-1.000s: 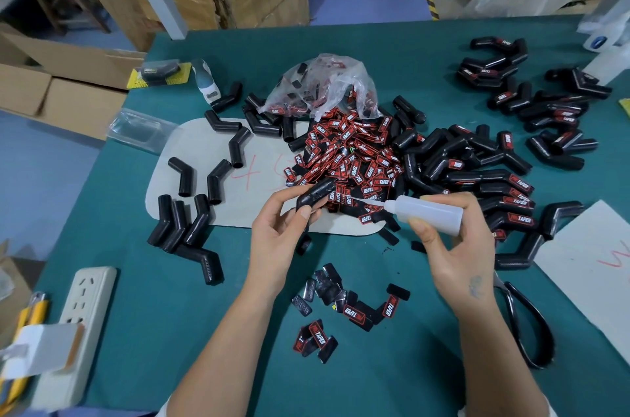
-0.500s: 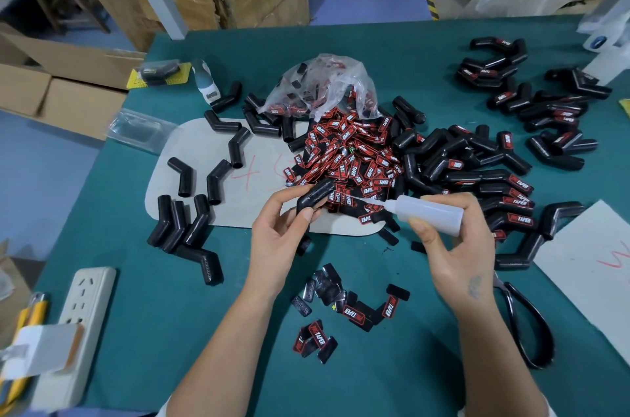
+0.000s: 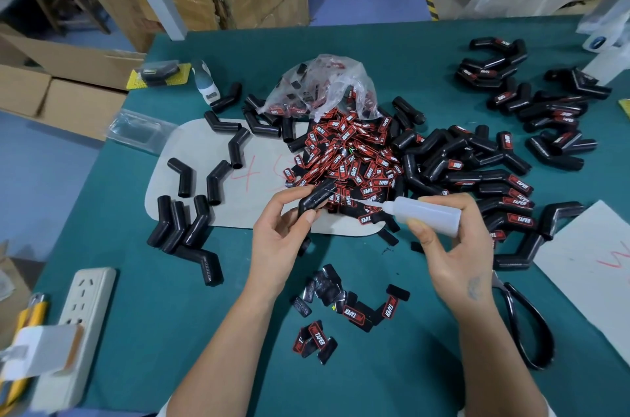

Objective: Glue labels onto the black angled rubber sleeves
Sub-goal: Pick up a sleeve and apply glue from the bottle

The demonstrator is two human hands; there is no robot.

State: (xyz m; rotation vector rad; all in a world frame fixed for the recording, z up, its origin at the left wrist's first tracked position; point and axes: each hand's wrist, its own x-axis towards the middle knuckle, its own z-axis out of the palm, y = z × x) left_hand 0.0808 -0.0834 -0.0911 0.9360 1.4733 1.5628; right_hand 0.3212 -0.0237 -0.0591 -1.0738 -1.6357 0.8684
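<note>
Fingers of the left hand (image 3: 284, 232) pinch a black angled sleeve (image 3: 315, 198) just above the green table (image 3: 402, 55), at seven o'clock of the label heap (image 3: 347, 150); the right hand (image 3: 453, 246) grips a white glue bottle (image 3: 426, 213), its thin nozzle touching the sleeve. Bare sleeves (image 3: 184, 222) lie at nine o'clock; labelled sleeves (image 3: 504, 191) at three o'clock.

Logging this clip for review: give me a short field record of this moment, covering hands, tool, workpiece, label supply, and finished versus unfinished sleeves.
left hand: holds one black angled sleeve
right hand: grips a white glue bottle, thin nozzle aimed at the held sleeve
label supply: red and black label pile spilling from a clear plastic bag
unlabelled sleeves: on the left
labelled sleeves: on the right
nearby: scissors, power strip
</note>
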